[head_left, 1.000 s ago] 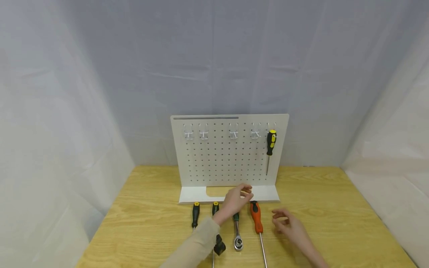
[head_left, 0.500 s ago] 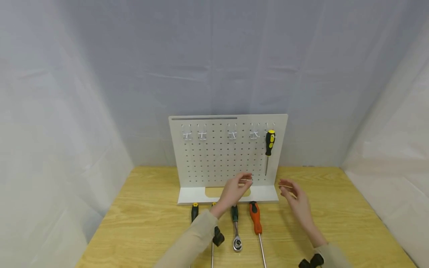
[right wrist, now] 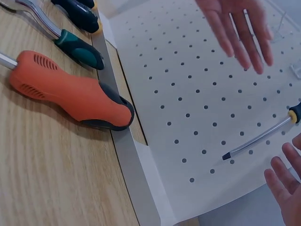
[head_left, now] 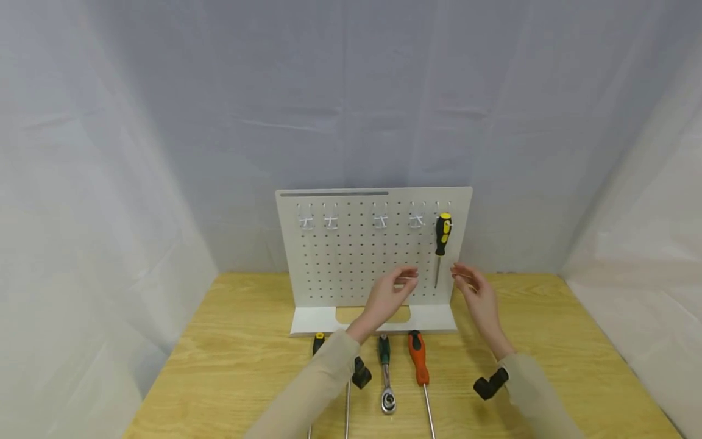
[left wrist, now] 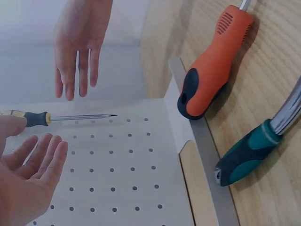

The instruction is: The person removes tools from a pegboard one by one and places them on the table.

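A black and yellow screwdriver (head_left: 443, 235) hangs handle up from the rightmost hook of the white pegboard (head_left: 351, 262). My left hand (head_left: 388, 297) is in front of the board, left of the screwdriver's shaft, with fingers relaxed and apart from it. On the other side, my right hand (head_left: 480, 305) is at the board's right edge, its fingers loosely bent around nothing. The left wrist view has the shaft (left wrist: 80, 117) running between the two hands, palms facing it. From the right wrist, its flat tip (right wrist: 227, 156) shows beside my right fingers (right wrist: 277, 183).
Below the board on the wooden table (head_left: 247, 360) lie an orange screwdriver (head_left: 418, 360), a ratchet wrench (head_left: 386, 372) with a green handle, and a dark screwdriver (head_left: 319, 342). Another shaft (head_left: 348, 408) shows beside my left sleeve. Several clear hooks (head_left: 381, 218) line the board's top.
Both hands have risen from the table area toward the hanging screwdriver, the right one moving up most, to the board's right edge. The tools have stayed in place.
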